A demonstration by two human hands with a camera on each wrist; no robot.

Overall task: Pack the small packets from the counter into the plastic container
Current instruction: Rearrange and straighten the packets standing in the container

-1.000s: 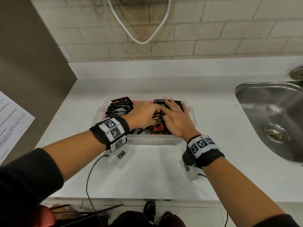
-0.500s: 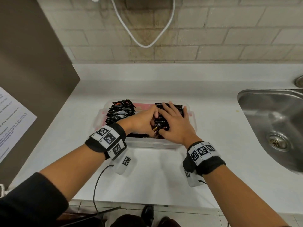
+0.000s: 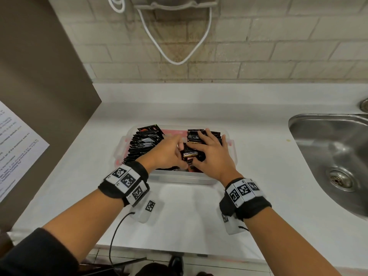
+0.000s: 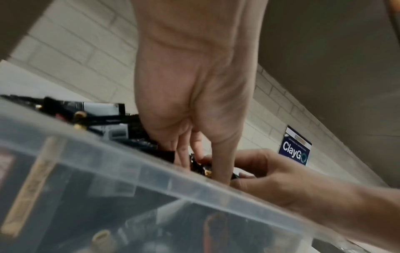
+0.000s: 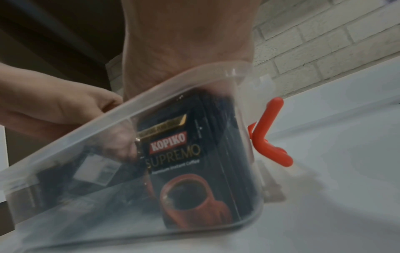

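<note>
A clear plastic container with red clips sits on the white counter. Black coffee packets stand in a left row and a right row. My left hand reaches in from the left, its fingers pointing down and pinching the front packets. My right hand lies over the right row, fingers over its top and thumb on the front packet. Through the container wall a packet shows upright.
A steel sink is set into the counter at the right. A brown panel with a printed sheet stands on the left. A white cable hangs on the brick wall behind. A red clip sticks out from the container's right end.
Both hands stayed in the container. My left fingers closed in on the front packets beside my right thumb, and the front packet now stands more upright.
</note>
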